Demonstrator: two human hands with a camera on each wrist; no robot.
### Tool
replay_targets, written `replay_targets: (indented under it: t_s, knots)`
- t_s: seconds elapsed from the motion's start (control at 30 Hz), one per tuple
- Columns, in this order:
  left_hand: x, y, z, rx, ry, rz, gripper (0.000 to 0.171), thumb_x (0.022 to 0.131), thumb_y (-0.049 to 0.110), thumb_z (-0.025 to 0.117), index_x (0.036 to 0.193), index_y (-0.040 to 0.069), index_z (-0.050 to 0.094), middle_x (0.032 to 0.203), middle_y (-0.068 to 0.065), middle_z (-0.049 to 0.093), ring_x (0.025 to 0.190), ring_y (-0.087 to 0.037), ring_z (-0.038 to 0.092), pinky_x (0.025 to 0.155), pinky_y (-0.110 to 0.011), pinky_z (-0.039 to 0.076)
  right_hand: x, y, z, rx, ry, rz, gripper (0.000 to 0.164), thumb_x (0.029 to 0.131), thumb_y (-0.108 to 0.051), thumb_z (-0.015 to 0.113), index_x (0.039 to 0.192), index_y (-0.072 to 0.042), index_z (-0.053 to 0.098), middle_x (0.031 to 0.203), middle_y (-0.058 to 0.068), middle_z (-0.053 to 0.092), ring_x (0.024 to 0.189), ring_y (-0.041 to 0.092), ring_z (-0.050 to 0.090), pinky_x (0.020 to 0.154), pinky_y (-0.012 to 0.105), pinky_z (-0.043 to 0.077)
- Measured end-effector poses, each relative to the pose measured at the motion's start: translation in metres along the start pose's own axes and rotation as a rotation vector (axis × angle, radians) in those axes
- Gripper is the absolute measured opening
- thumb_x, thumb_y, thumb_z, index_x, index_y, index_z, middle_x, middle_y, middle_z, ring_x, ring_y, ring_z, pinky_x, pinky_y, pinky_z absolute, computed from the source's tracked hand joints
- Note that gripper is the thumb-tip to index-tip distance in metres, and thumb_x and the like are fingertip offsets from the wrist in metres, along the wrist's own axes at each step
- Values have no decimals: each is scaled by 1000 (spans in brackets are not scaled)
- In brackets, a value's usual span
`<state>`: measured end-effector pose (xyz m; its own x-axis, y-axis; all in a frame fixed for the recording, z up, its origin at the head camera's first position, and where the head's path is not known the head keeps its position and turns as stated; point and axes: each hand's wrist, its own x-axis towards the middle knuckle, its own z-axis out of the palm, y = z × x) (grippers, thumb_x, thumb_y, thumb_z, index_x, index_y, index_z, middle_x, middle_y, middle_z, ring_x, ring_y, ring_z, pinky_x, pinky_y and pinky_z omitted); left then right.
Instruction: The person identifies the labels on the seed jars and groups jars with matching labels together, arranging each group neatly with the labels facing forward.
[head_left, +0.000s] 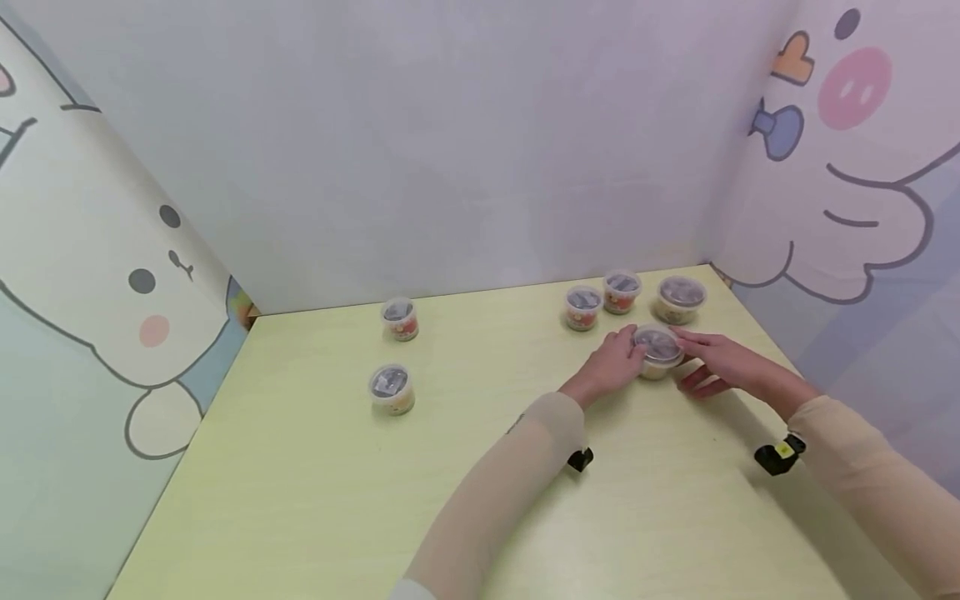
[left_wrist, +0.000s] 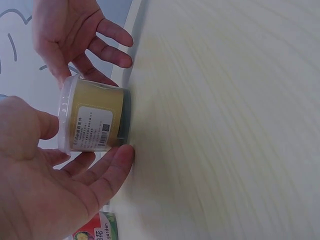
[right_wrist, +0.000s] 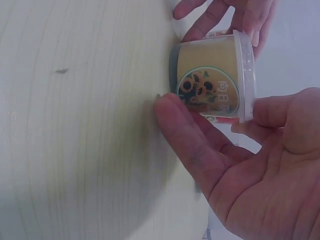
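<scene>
1. Lidded tub (head_left: 657, 367): I have it upright over the table (head_left: 300, 500), just in front of and slightly left of the corner tub (head_left: 678, 313), my landmark.
2. It is squat and round, wider than tall. Its central axis runs vertical: lid (head_left: 657, 342) up, base down. I cannot tell whether the base touches the table.
3. Its sunflower label (right_wrist: 207, 90) faces my right wrist camera; the barcode label (left_wrist: 95, 127) faces my left one.
4. My left hand (head_left: 618, 358), front-left of the corner tub, holds the tub's left side, fingers curved round it, spread only to its width.
5. My right hand (head_left: 716, 362), front-right of that landmark, grips the lid rim and right side between thumb and fingers.
6. Two red-labelled cups (head_left: 582, 315) sit left of the corner tub; a pale tub (head_left: 397, 402) sits well left and nearer me.
</scene>
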<state>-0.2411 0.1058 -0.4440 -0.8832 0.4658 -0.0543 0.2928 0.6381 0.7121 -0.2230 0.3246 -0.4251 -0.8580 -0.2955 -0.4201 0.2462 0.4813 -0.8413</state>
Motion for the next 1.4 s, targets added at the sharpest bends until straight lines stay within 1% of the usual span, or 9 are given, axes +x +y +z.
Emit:
replay_targets:
  t_s: [0.17, 0.3, 0.4, 0.6, 0.77, 0.97, 1.23, 1.3, 1.4]
  knots:
    - [-1, 0, -2, 1, -4, 7, 54, 110, 36, 37, 158, 12, 33, 153, -9, 46, 139, -20, 44, 112, -33, 37, 0, 0, 1, 44, -5, 11, 65, 112, -38, 32, 162, -12, -1, 136, 36, 42, 95, 31, 70, 82, 48, 59]
    - [-2, -1, -4, -12, 0, -4, 54, 110, 36, 38, 158, 12, 34, 153, -8, 46, 139, -20, 44, 113, -34, 37, 4, -1, 4, 76, 17, 17, 71, 110, -47, 36, 161, -3, 13, 129, 28, 46, 94, 30, 70, 81, 48, 59]
    - [-2, -2, -6, -23, 5, -8, 54, 110, 37, 39, 158, 13, 34, 152, -8, 46, 139, -20, 45, 113, -34, 37, 5, -2, 6, 95, 27, 17, 73, 108, -52, 38, 159, -3, 19, 127, 25, 47, 94, 30, 69, 81, 47, 59]
    - [-2, -6, -5, -64, 13, -5, 54, 109, 40, 40, 158, 17, 36, 150, -8, 49, 137, -21, 47, 112, -35, 38, 2, -1, 5, 154, 7, 17, 70, 110, -42, 37, 163, -9, 6, 127, 24, 48, 96, 28, 70, 83, 47, 59]
    - [-2, -8, -3, -136, 38, -13, 54, 108, 41, 45, 157, 19, 39, 148, -7, 51, 137, -20, 47, 112, -33, 37, 1, -1, 6, 209, 32, -3, 71, 110, -45, 38, 161, -3, 13, 125, 19, 51, 100, 24, 69, 85, 46, 58]
    - [-6, -8, -8, -167, 100, 26, 55, 108, 40, 47, 155, 13, 41, 143, -8, 55, 127, -17, 54, 106, -31, 43, 4, -6, 11, 213, 111, -79, 69, 109, -44, 41, 152, 7, 25, 122, 12, 52, 104, 18, 64, 89, 42, 58]
    - [-13, -8, -24, -131, 193, 116, 48, 108, 27, 46, 154, 12, 43, 134, -12, 53, 112, -17, 57, 98, -29, 47, 20, -23, 29, 345, 150, -162, 50, 109, -38, 41, 139, 1, 35, 137, 17, 36, 100, 10, 62, 94, 40, 55]
    - [-14, -9, -29, -193, 212, 118, 46, 108, 19, 45, 153, 9, 45, 133, -14, 53, 107, -15, 59, 94, -27, 50, 26, -27, 34, 379, 147, -175, 54, 109, -39, 39, 144, 2, 33, 141, 19, 34, 100, 9, 62, 94, 38, 55]
    - [-17, -13, -40, -363, 199, 121, 44, 107, 6, 43, 151, 2, 46, 136, -18, 55, 94, -13, 64, 81, -23, 55, 31, -34, 39, 410, 128, -203, 59, 108, -43, 41, 146, 1, 30, 139, 16, 35, 102, 9, 61, 95, 37, 54]
